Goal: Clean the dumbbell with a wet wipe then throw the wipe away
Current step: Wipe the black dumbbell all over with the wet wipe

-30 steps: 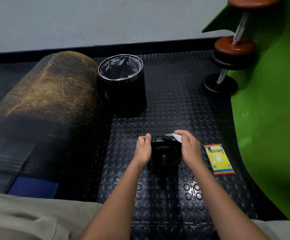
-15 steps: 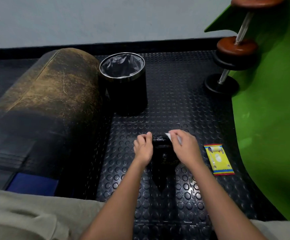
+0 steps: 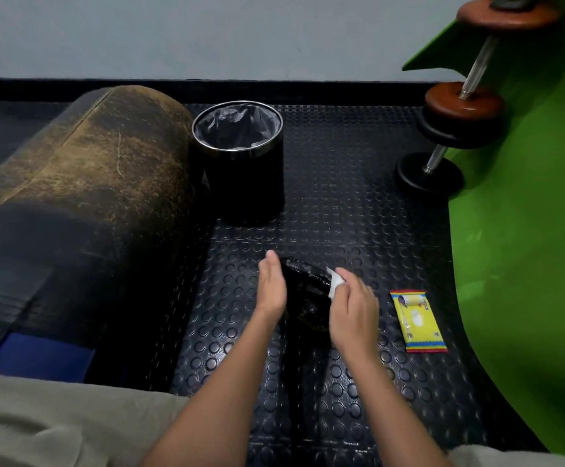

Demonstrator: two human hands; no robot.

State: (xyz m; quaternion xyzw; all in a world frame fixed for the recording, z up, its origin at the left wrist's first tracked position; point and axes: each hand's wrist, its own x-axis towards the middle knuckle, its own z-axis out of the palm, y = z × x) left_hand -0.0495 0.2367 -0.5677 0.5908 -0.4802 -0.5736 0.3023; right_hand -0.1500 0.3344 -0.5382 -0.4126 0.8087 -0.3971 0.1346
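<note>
Since half a second ago the right hand point(image 3: 353, 313) has slid off the top of the dumbbell point(image 3: 308, 291) to its right side, and the left hand point(image 3: 272, 288) has opened out from a curled hold to a flat one.

The dumbbell, black and glossy, stands on the studded rubber floor point(image 3: 341, 203) between the two hands, its top face tipped toward the left. The right grip is curled, thumb and fingers pinching a white wet wipe point(image 3: 335, 284) that touches the dumbbell's upper right edge. The left grip is open, fingers straight and together, lying against the dumbbell's left side.

Just right of the dumbbell, beyond the right hand, a yellow wipe packet point(image 3: 417, 320) lies flat on the floor. Behind the dumbbell and a little left stands a black bin point(image 3: 244, 183) with a metal rim and a grey liner, its mouth open; bare floor lies between the two. Left of the dumbbell, touching the bin's side, lies a large worn punching bag point(image 3: 82, 183). Far right and behind the dumbbell, an adjustable dumbbell point(image 3: 456, 129) with brown and black plates leans against a green mat point(image 3: 527, 230) that curves up from the floor beside the packet.
</note>
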